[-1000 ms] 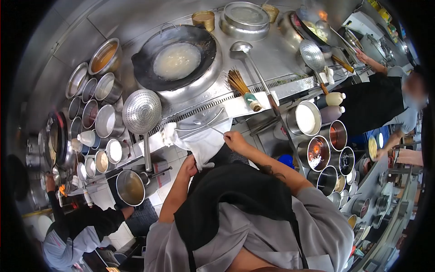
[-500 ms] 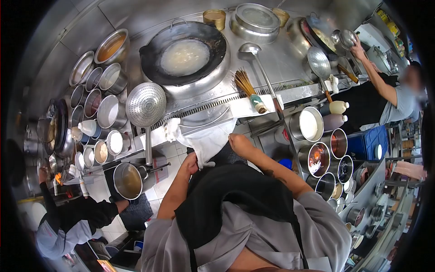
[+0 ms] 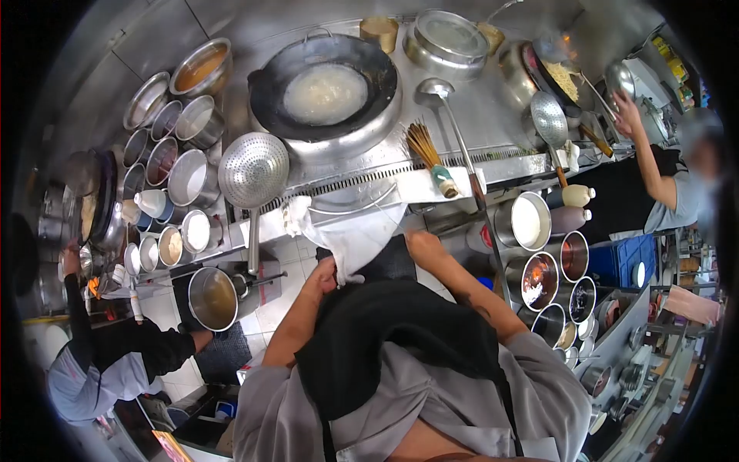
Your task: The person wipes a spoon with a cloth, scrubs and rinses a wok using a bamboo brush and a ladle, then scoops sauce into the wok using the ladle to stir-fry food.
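My left hand (image 3: 326, 272) is closed on the lower corner of a white cloth (image 3: 358, 235), which hangs at the front edge of the stove. My right hand (image 3: 425, 250) is closed beside the cloth's right edge; whatever lies in its fingers, if anything, is hidden. A curved metal rim (image 3: 354, 208) shows over the cloth. Beyond it, a black wok (image 3: 265, 115) holds pale, cloudy liquid. To the left lies a perforated strainer (image 3: 254, 171) with its handle toward me. A bamboo brush (image 3: 431, 160) and a long-handled ladle (image 3: 454, 131) rest on the right.
Metal pots and bowls (image 3: 192, 179) crowd the left side. Sauce pots (image 3: 531, 222) and squeeze bottles (image 3: 571, 219) stand on the right. A co-worker's hand (image 3: 627, 115) is by a second wok (image 3: 546, 73) holding noodles. Another person (image 3: 108, 346) works at the lower left.
My right hand has shifted right, farther from the cloth, while my left hand keeps its hold. At the right wok, the co-worker's ladle has moved, and a small flame shows behind.
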A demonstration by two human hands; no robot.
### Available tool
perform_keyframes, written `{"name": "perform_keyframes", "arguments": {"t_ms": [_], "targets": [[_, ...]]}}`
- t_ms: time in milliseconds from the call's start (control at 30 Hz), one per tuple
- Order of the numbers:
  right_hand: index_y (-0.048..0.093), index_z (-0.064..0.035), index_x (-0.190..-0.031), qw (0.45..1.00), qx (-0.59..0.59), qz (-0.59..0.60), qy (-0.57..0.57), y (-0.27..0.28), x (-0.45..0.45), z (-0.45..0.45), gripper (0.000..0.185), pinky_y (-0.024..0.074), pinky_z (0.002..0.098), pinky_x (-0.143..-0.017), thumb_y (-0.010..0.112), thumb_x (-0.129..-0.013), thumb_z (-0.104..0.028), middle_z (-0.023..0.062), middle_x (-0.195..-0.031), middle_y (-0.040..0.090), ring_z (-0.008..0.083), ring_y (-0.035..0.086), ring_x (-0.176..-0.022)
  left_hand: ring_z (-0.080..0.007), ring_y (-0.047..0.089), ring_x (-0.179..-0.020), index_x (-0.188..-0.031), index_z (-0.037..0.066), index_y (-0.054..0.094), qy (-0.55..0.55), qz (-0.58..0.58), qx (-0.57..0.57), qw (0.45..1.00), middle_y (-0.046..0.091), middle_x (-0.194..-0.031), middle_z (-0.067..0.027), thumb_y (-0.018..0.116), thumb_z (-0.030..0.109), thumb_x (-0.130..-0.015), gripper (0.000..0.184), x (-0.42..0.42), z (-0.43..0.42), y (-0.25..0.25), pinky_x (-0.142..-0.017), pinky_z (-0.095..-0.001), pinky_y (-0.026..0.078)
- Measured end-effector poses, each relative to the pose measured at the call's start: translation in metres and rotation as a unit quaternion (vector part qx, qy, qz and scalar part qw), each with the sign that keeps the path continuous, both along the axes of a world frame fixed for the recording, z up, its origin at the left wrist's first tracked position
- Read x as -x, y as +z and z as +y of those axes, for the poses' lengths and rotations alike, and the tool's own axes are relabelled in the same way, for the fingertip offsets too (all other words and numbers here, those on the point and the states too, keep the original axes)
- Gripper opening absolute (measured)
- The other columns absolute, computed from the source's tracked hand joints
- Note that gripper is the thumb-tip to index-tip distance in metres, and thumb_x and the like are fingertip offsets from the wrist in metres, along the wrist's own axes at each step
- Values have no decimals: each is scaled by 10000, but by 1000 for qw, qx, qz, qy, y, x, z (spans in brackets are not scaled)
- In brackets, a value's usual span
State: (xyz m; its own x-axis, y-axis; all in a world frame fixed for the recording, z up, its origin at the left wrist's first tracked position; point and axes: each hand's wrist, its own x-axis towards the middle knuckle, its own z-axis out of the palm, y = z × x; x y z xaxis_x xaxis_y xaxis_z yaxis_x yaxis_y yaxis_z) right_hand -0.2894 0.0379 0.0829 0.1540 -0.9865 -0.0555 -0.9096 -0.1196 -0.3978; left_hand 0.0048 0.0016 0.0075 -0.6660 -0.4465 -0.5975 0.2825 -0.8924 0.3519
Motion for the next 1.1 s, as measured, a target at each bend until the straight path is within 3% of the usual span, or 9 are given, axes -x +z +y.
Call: {"name": "perform_keyframes", "arguments": {"t_ms": [67, 167, 233, 367, 567, 667, 767, 1000, 1100], "targets": [[562, -3, -896, 1000, 1, 5, -6, 32, -8, -3, 153, 467, 497, -636, 468, -893, -124, 226, -798, 615, 408, 598, -715, -280, 585, -1066, -1254, 5, 497, 0, -27, 8, 1000, 579, -1196, -142, 428, 251, -965, 385, 5, -4, 17, -890, -546, 501], [571, 9, -947, 974, 177, -139, -28, 153, -32, -17, 173, 481, 474, -649, 469, -895, -120, 236, -824, 621, 397, 610, -741, -273, 595, -1051, -1250, 8, 502, 8, 31, -12, 999, 590, -1187, -132, 436, 268, -961, 394, 1, -3, 3, -884, -538, 503], [566, 7, -936, 940, 262, -218, -26, 179, -40, -17, 142, 485, 458, -641, 497, -861, -93, 229, -830, 627, 392, 613, -744, -269, 604, -1030, -1245, 14, 508, 3, -3, 0, 1000, 599, -1170, -125, 436, 279, -961, 395, 2, -3, 1, -879, -534, 505], [543, -17, -765, 997, 34, 34, 66, -12, 9, -16, 130, 475, 464, -625, 478, -864, -72, 211, -723, 599, 384, 604, -705, -266, 612, -1007, -1234, 18, 519, -13, -8, 2, 1000, 604, -1156, -127, 440, 279, -961, 386, 3, -5, -9, -871, -536, 506], [579, 18, -878, 965, 212, -152, -33, 160, -39, -27, 123, 479, 472, -635, 513, -798, -47, 200, -785, 622, 383, 607, -712, -274, 619, -977, -1222, 16, 526, 0, -2, 14, 1000, 615, -1119, -137, 451, 266, -954, 374, 4, -4, -6, -866, -541, 506], [578, 22, -881, 945, 260, -197, -12, 150, -38, -24, 121, 477, 469, -626, 501, -834, -59, 210, -779, 612, 391, 603, -710, -261, 629, -927, -1197, 18, 542, 9, -16, 2, 1000, 629, -1075, -129, 455, 272, -952, 363, 3, -2, 4, -851, -526, 516], [572, 16, -903, 994, 18, 46, 96, -28, 20, -15, 138, 460, 479, -617, 494, -884, -96, 231, -766, 592, 407, 588, -716, -239, 635, -879, -1173, 23, 558, -9, -24, -19, 999, 641, -1035, -116, 458, 280, -950, 355, 0, -2, -13, -835, -502, 528], [523, 3, -797, 951, 218, -216, -39, 176, -35, -29, 174, 437, 485, -588, 496, -911, -126, 209, -732, 578, 415, 564, -677, -238, 626, -955, -1213, 20, 531, -2, -19, 3, 1000, 624, -1091, -121, 442, 298, -954, 391, 4, -7, 4, -864, -495, 524], [531, 6, -782, 991, 115, -61, 23, 55, -12, -26, 149, 475, 478, -619, 508, -884, -100, 205, -718, 596, 372, 606, -680, -236, 626, -951, -1211, 16, 531, -10, -21, 4, 1000, 623, -1097, -123, 451, 281, -948, 382, 6, -8, 5, -847, -486, 530]]}}
